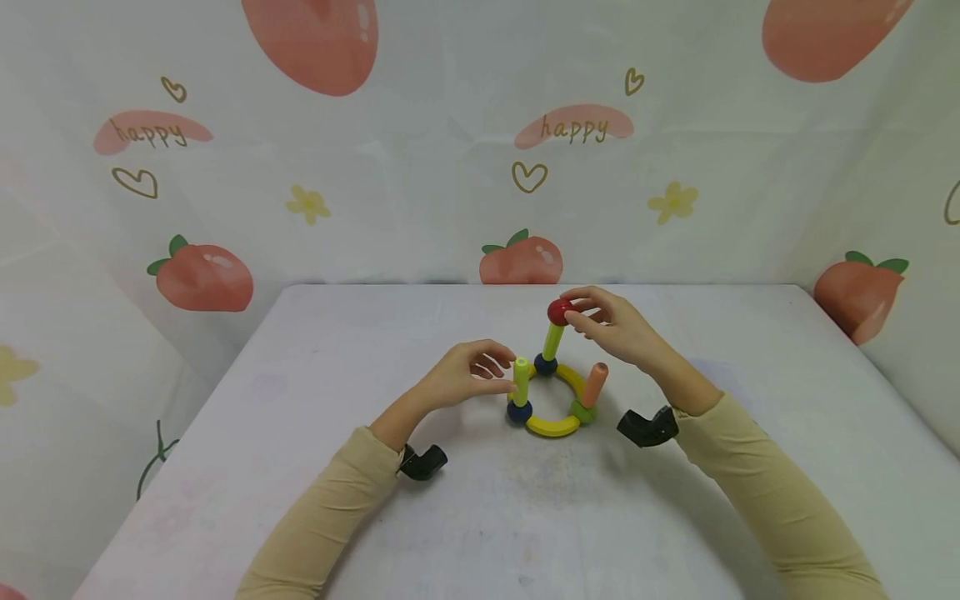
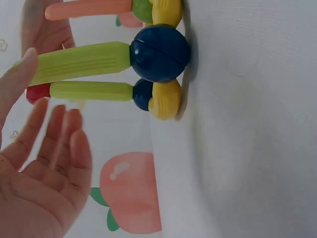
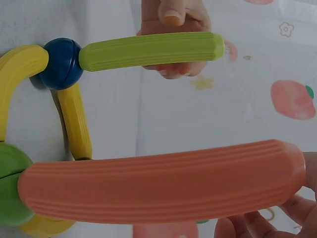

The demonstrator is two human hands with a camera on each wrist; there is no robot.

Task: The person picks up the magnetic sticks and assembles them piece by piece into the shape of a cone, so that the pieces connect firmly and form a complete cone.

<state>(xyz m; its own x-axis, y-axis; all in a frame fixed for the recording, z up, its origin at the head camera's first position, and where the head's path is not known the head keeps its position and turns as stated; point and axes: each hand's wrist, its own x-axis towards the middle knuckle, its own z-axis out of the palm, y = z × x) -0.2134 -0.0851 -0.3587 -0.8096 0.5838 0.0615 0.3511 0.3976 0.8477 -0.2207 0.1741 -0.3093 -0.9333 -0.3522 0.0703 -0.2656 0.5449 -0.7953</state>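
Observation:
A ring of yellow curved bars lies on the table, joined by two dark blue balls and a green ball. My right hand pinches a red ball atop the far light-green rod. My left hand is beside the near light-green rod, which stands on a blue ball. In the left wrist view its thumb lies at this rod's upper end, while the fingers stay loosely extended, apart from the rod. An orange curved rod rises, slightly tilted, from the green ball.
The white table reaches back to a white cloth printed with peaches, hearts and flowers. A black camera mount sits at each wrist, one by the left sleeve, one by the right. A dark green cord hangs at the table's left edge.

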